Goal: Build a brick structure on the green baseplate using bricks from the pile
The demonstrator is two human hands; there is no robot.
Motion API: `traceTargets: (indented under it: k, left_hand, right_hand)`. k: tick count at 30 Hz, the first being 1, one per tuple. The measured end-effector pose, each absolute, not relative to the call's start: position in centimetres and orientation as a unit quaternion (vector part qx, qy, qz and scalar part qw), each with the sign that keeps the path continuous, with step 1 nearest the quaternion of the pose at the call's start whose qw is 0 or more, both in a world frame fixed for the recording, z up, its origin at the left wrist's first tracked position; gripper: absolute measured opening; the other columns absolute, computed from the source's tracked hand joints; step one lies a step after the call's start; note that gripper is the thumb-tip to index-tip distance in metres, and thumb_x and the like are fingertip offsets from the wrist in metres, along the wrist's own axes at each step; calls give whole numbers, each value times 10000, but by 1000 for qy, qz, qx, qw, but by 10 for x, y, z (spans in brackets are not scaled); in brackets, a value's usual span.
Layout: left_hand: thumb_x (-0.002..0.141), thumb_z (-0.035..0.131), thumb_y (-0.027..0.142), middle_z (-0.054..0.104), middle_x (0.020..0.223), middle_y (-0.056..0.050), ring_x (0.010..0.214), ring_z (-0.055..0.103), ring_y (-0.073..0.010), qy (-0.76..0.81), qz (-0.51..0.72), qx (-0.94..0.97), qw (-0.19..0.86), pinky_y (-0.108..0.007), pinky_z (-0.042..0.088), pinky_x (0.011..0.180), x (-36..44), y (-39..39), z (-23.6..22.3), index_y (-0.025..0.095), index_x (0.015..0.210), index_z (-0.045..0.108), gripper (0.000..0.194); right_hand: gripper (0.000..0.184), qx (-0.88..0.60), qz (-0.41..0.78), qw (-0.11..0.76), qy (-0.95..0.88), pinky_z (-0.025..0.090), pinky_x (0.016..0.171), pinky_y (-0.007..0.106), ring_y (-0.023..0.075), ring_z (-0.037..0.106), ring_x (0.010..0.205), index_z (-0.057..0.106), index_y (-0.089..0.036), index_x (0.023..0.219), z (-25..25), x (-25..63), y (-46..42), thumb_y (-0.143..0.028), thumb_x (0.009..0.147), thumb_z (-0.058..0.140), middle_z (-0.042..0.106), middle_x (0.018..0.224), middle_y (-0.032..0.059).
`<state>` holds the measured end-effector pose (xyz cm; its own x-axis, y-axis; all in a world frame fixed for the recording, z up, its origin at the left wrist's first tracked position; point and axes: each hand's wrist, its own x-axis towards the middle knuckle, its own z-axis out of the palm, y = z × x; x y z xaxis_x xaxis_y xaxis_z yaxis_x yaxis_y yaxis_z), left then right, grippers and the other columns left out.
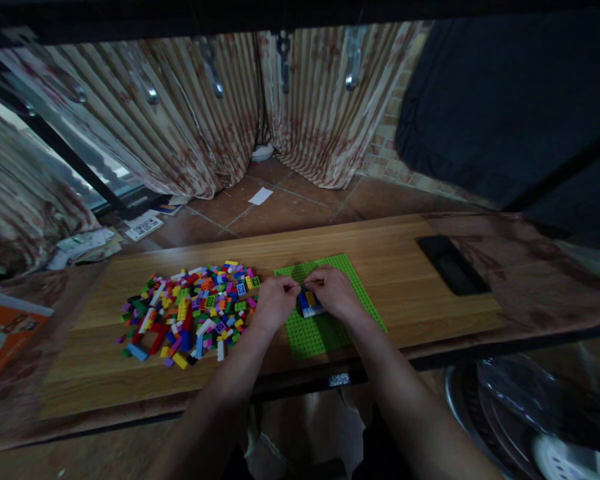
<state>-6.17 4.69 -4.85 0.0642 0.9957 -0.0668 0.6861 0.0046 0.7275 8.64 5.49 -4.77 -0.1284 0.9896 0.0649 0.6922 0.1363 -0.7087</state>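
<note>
Holds left hand (276,301) and right hand (332,291) with fingertips together, cannot tell on what; has blocks (308,305) between them, just beside right hand, atop plate (316,341).

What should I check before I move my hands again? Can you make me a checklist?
1. Green baseplate lying flat on the wooden board: ok, it looks flat.
2. Blue, white and yellow bricks on the baseplate: ok.
3. Fingertips of left hand and right hand over the baseplate: ok.
4. A brick pinched in either hand: cannot tell, too small and hidden.
5. Loose bricks sorted by colour: not ok, colours are mixed.
6. Black flat object apart from the baseplate: ok.
</note>
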Motion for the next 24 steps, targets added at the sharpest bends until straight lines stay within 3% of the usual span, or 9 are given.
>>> traceTargets:
  k: [4, 9, 13, 15, 19, 24]
  left_hand:
    - [832, 538, 192, 702, 715, -13, 705, 623, -136, 622, 237, 680, 307, -233, 458, 679, -61, 43, -47, 166, 755, 723, 202]
    - [879, 456, 158, 726, 957, -80, 864, 657, -168, 640, 242, 670, 287, -275, 484, 812, -57, 32, -38, 144, 1034, 695, 284]
    - [887, 436, 163, 722, 926, -87, 839, 670, -180, 649, 249, 652, 303, -293, 501, 802, -65, 26, -28, 130, 1181, 623, 350]
    - [877, 448, 168, 720, 929, -83, 846, 669, -181, 642, 265, 653, 301, -290, 503, 803, -76, 27, -24, 132, 1170, 626, 344]
    - [857, 482, 211, 720, 984, -77, 870, 661, -178, 640, 311, 646, 277, -291, 505, 813, -101, 33, -19, 139, 1114, 651, 316]
    - [832, 516, 268, 728, 985, -84, 859, 668, -195, 662, 351, 609, 261, -317, 515, 810, -122, 39, -15, 135, 1062, 673, 309]
  right_hand:
    - [145, -581, 274, 288, -710, 457, 784, 298, 176, 634, 815, 740, -207, 729, -50, 89, 54, -133, 783, 627, 713, 796, 32]
    - [223, -578, 287, 358, -675, 484, 841, 337, 205, 658, 900, 742, -178, 867, -56, 101, 58, -238, 869, 527, 731, 918, 75]
    - [268, -576, 309, 396, -645, 492, 882, 393, 236, 656, 971, 720, -168, 977, -51, 121, 59, -324, 874, 528, 721, 1016, 94]
    - [301, -543, 330, 375, -675, 487, 905, 412, 240, 642, 1015, 691, -191, 1064, -46, 131, 56, -358, 825, 616, 699, 1080, 85]
    - [621, -471, 347, 282, -760, 394, 1044, 475, 266, 523, 1222, 579, -266, 1258, -39, 139, 43, -345, 677, 782, 575, 1309, 78]
    - [803, -472, 316, 190, -801, 331, 1080, 528, 288, 431, 1288, 447, -301, 1389, -42, 128, 32, -225, 657, 769, 513, 1365, 79]
